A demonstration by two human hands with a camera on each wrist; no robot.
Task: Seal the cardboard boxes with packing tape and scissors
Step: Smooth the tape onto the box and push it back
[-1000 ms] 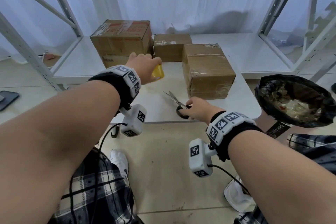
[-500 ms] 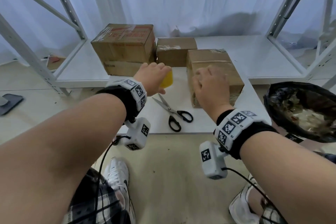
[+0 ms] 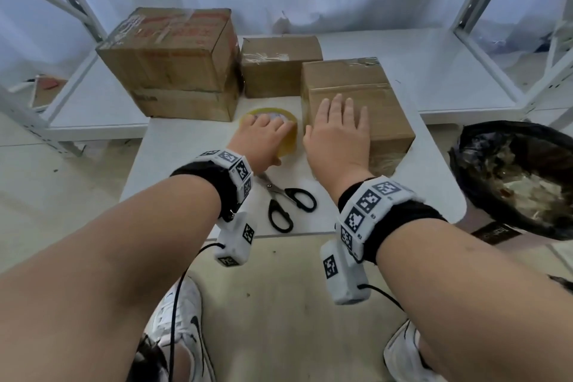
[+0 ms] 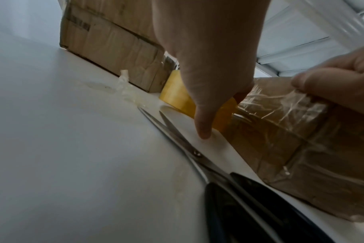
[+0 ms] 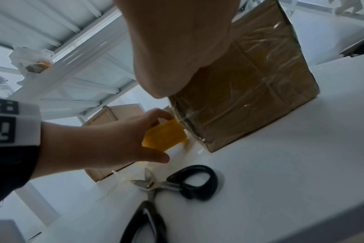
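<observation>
Head view: unreadable red print, largest box (image 3: 173,56).

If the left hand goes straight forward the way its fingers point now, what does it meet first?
Probably the big box behind the tape roll. The left hand already grips the roll, and its fingers point toward that box's front; depth is unclear.

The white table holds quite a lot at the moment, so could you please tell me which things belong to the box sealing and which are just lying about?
Part of the job:
- tape roll, gripped by the left hand
- nearest cardboard box, under the flat right hand
- scissors, lying open on the table
- two more cardboard boxes behind

Lying about:
- black bin bag of rubbish
- white shelving
</observation>
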